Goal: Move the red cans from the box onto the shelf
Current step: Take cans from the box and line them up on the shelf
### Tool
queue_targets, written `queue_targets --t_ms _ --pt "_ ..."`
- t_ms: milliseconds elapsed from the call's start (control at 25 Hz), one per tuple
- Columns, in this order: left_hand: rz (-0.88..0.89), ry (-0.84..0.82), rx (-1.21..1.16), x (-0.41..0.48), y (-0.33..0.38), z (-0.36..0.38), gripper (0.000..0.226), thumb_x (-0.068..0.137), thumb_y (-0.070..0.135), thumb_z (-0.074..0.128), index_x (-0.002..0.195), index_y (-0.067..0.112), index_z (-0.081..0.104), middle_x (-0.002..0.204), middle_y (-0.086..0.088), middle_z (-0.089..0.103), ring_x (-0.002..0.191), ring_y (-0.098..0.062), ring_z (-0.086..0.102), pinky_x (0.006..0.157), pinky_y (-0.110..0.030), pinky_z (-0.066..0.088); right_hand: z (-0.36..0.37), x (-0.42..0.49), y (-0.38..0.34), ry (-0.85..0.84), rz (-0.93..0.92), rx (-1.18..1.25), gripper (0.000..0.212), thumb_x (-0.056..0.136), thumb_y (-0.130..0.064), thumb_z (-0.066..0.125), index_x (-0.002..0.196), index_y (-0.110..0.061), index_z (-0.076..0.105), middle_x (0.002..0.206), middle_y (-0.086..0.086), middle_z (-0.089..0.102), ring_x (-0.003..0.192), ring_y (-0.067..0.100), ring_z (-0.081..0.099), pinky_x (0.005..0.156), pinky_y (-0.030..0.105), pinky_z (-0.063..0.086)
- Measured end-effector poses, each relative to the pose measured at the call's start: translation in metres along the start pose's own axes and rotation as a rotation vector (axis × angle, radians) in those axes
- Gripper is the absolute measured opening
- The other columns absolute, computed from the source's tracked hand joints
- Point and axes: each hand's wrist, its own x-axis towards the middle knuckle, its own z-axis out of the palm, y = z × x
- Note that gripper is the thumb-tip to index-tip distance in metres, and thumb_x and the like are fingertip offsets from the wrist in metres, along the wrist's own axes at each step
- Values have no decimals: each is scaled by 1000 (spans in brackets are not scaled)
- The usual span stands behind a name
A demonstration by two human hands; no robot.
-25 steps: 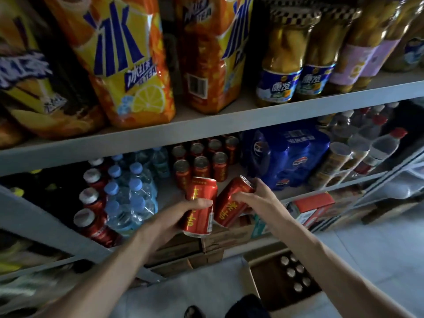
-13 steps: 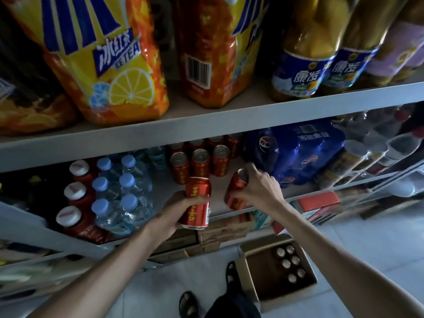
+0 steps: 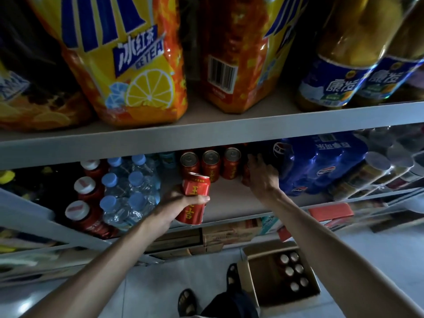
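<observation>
My left hand (image 3: 177,204) grips a red can (image 3: 195,195) with yellow characters, held upright just in front of the middle shelf (image 3: 229,203). My right hand (image 3: 260,175) reaches deep onto that shelf and curls round a second red can (image 3: 245,177), almost wholly hidden by the fingers, beside a row of red cans (image 3: 210,162) standing at the back. On the floor below, an open cardboard box (image 3: 250,275) holds several more cans (image 3: 292,270), seen from their tops.
A blue shrink-wrapped pack of cola bottles (image 3: 321,164) stands right of my right hand. Water bottles with blue caps (image 3: 128,193) and red-labelled bottles (image 3: 88,198) stand to the left. Large iced tea packs (image 3: 128,65) fill the shelf above. My sandalled feet (image 3: 188,302) are on the tiled floor.
My right hand has pushed its can further back onto the shelf, next to the row. My left hand with its can rose a little toward the shelf edge. The view moved closer.
</observation>
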Motion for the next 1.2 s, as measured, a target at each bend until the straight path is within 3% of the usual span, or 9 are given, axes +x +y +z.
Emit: queue_targets --t_ms 160,280,440,600,760,920,1080,1200 --pt "36 -62 26 -2 6 -1 61 42 49 87 97 31 68 89 3 78 85 -14 74 75 -30 53 7 2 0 39 0 40 64 92 -11 57 149 -16 29 146 12 41 104 37 65 75 44 55" --pt "57 -91 26 -3 10 -1 51 44 46 86 92 34 72 89 6 77 82 -8 73 71 -25 51 12 -16 -3 153 -1 103 66 92 -6 55 151 -14 26 153 12 31 87 37 68 62 41 56" --pt "39 -121 49 -4 11 -3 46 45 46 85 89 37 74 88 5 77 81 -7 72 69 -23 50 36 -61 -6 290 78 289 51 83 -13 69 128 -5 45 116 18 50 71 40 64 49 40 50" --pt "-23 -103 30 -1 11 -3 52 40 47 84 89 31 74 84 7 77 76 -4 72 68 -26 49 50 -62 -1 147 333 475 37 89 -31 68 111 -4 54 104 19 64 84 42 65 62 36 43" --pt "-51 -100 30 0 13 -2 57 38 48 84 90 31 71 80 12 77 73 0 71 67 -24 48 55 -33 -6 69 528 636 42 95 -36 59 120 -3 53 110 22 67 95 42 66 69 37 45" --pt "-78 -76 36 2 15 -2 59 34 49 83 86 27 70 73 16 75 69 1 71 66 -25 46 62 -18 -12 96 504 470 25 98 -5 41 122 3 47 107 26 68 96 41 66 79 44 52" --pt "-62 -83 48 5 16 -3 44 35 48 82 76 32 76 70 16 75 65 4 70 61 -19 47 63 -6 -14 148 455 436 27 97 -2 37 122 2 47 103 25 70 94 41 67 80 45 54" --pt "-54 -85 54 8 17 -5 44 38 44 84 78 28 74 67 20 73 63 7 68 53 -11 49 62 2 -13 158 431 449 17 96 -4 49 111 0 56 95 22 72 87 39 70 72 39 54"
